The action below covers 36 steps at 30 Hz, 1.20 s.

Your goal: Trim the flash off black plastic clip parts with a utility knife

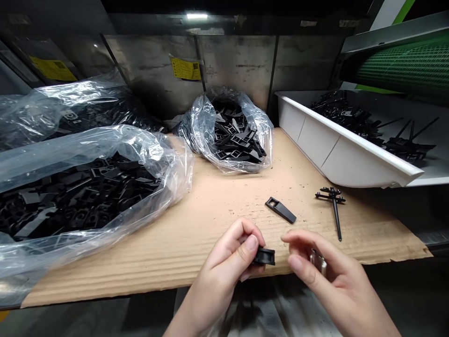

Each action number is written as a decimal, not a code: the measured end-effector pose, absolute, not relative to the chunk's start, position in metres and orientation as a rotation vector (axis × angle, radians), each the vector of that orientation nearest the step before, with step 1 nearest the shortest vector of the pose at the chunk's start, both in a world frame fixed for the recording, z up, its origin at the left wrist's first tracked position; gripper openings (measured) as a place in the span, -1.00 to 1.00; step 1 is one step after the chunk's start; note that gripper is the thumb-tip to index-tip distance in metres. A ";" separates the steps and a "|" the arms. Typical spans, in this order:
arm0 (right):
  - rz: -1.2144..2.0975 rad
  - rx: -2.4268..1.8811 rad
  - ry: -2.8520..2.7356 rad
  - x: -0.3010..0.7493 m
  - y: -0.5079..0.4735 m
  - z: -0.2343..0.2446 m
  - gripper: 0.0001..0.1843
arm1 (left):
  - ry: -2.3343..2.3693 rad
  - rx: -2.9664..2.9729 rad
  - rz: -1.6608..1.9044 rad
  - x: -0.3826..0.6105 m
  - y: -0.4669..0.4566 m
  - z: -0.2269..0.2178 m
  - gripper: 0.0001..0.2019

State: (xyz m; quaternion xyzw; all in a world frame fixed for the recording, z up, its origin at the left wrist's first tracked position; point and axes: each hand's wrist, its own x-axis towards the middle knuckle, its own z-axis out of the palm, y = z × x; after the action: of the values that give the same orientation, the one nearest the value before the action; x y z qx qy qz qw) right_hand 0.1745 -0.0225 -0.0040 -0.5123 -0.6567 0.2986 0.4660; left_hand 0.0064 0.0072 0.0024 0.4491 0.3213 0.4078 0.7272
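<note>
My left hand [226,264] pinches a small black plastic part [264,256] between thumb and fingers, just above the near edge of the corrugated cardboard sheet [140,276]. My right hand [326,276] is a short way to its right, with a small silver metal piece [317,261] tucked against the palm side of its curled fingers. Ahead of my hands, a flat black plastic part [281,210] lies on the cardboard. Further right lies a black plastic moulded runner [335,217] with parts still attached at its top.
Clear plastic bags [242,150] [168,173] full of black plastic parts lie on the cardboard at the back and left. A white tray [351,157] holding black moulded runners stands at the right, below a green belt [407,70]. Behind stands a scuffed metal wall [238,61].
</note>
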 end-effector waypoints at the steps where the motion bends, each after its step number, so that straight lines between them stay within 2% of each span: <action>1: 0.734 -1.266 -1.645 0.174 -0.024 -0.003 -0.74 | 0.695 1.000 0.909 0.006 0.007 0.002 -0.81; 5: 0.576 -1.296 -1.815 0.176 -0.031 0.001 -0.65 | 0.678 1.072 0.935 0.004 0.004 -0.001 -0.89; 9: 0.412 -1.309 -1.952 0.185 -0.033 0.001 -0.65 | 0.761 1.236 0.943 0.002 0.001 -0.001 -0.90; 13: 0.408 -1.245 -1.907 0.186 -0.032 -0.001 -0.71 | 0.777 1.346 0.956 0.002 0.003 0.001 -0.86; 16: 0.469 -1.176 -1.881 0.183 -0.033 0.000 -0.86 | 0.774 1.400 0.979 0.003 0.004 0.001 -0.84; 19: 0.545 -1.138 -1.922 0.179 -0.032 0.001 -0.79 | 0.762 1.419 0.992 0.004 0.005 0.001 -0.83; 26: 0.667 -1.155 -1.928 0.173 -0.028 0.000 -0.80 | 0.737 1.430 0.970 0.005 0.007 0.004 -0.82; 33: 1.020 -1.224 -2.008 0.180 -0.019 0.013 -0.61 | 0.752 1.426 0.934 0.006 0.007 0.007 -0.81; 36: 1.162 -1.229 -2.113 0.183 -0.019 0.017 -0.62 | 0.757 1.402 0.930 0.007 0.008 0.007 -0.81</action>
State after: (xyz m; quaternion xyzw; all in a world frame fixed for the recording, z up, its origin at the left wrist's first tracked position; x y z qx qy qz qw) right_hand 0.1826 -0.0189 0.0172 -0.4434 -0.7623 0.4193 0.2157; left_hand 0.0074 0.0078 0.0070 0.6057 0.3272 0.4019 0.6037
